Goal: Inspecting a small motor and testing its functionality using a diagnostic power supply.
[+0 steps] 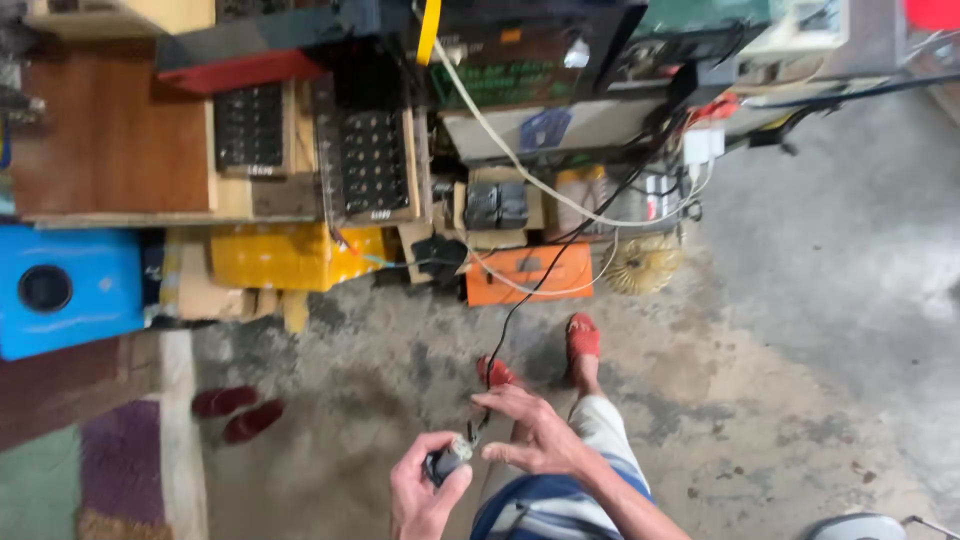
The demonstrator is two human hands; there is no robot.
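Left hand (pixel 425 487) nearest, grip closed round small dark plug (pixel 447 462). Black cable (pixel 520 305) pinched at plug by right hand (pixel 535 432) fingertips. Risk judged: cable strained or snagged on cluttered floor (pixel 800 330), wire pulled loose.

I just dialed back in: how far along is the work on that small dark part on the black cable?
Done: nothing finished is visible. In hand: the left hand grips a small dark part at the end of the black cable, and the right hand pinches at its top. Left: the cable runs loose toward the stacked equipment; its far end is unclear.
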